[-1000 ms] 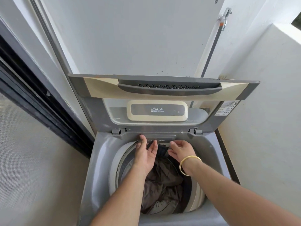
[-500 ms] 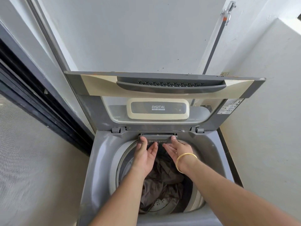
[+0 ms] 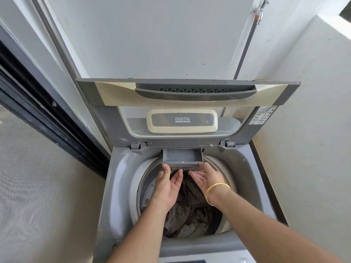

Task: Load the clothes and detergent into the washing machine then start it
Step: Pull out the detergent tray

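A grey top-loading washing machine [image 3: 117, 179] stands open, its lid [image 3: 190, 95] raised against the wall. Dark brown clothes [image 3: 190, 209] lie in the drum. At the back rim a grey detergent drawer [image 3: 182, 158] marked "Detergent" is pulled out and looks empty. My left hand [image 3: 167, 186] grips the drawer's left front corner with thumb on top. My right hand [image 3: 207, 179], a gold bangle on its wrist, holds the right front corner, fingers under the drawer.
A dark sliding door frame [image 3: 47, 118] with mesh screen runs along the left. White walls close in behind and on the right. A grey pipe [image 3: 245, 52] runs down the back wall. The control panel edge [image 3: 199, 260] shows at the bottom.
The detergent drawer has slid out toward me from the back rim, both hands drawing it forward. The camera has tilted slightly.
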Tool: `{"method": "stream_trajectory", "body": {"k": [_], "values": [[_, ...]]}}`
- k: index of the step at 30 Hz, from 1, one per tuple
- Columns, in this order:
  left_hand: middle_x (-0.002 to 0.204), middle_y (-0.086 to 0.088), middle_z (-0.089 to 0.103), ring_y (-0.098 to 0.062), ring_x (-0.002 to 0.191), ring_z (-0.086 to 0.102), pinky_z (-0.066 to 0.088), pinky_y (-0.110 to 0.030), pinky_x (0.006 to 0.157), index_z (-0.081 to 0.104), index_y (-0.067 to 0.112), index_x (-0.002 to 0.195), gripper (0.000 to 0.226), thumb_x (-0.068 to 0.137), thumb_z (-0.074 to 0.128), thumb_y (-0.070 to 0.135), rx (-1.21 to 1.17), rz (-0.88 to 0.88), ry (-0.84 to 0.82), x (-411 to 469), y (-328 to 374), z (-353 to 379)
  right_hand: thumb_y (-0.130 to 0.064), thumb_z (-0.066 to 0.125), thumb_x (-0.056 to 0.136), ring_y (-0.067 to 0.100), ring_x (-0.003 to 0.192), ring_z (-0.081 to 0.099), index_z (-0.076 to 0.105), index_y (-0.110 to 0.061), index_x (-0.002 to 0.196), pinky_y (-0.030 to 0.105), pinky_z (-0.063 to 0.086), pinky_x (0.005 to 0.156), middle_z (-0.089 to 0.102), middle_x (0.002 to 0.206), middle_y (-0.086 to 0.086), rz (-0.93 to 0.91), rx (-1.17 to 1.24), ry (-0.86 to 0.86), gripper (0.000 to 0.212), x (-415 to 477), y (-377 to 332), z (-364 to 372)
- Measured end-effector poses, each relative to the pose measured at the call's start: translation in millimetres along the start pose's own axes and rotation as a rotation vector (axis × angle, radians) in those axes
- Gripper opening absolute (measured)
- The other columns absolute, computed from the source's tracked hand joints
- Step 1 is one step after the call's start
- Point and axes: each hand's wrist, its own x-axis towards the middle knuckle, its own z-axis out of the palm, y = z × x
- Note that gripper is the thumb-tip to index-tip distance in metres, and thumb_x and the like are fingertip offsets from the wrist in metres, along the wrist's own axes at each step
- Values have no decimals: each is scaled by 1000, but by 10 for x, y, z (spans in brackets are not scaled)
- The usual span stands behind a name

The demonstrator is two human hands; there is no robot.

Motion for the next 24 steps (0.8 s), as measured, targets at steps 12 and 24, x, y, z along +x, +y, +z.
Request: {"method": "stream_trajectory", "body": {"k": [12, 24], "values": [[88, -7, 67, -22, 80, 67, 58, -34, 74, 62, 10, 111, 34, 108, 66, 43, 364, -99, 140, -465, 63, -120, -12, 61, 105, 39, 79, 71, 58, 3, 125, 40, 67, 68, 64, 94, 27, -17, -158, 57, 24, -308, -175, -113], [107, -16, 76, -29, 88, 76, 62, -46, 87, 62, 8, 114, 22, 116, 54, 29, 727, 93, -405, -1308, -181, 1832, -17, 65, 104, 25, 62, 68, 68, 0, 110, 30, 61, 57, 71, 78, 16, -484, -156, 40, 18, -1290, -1382, -524]]}}
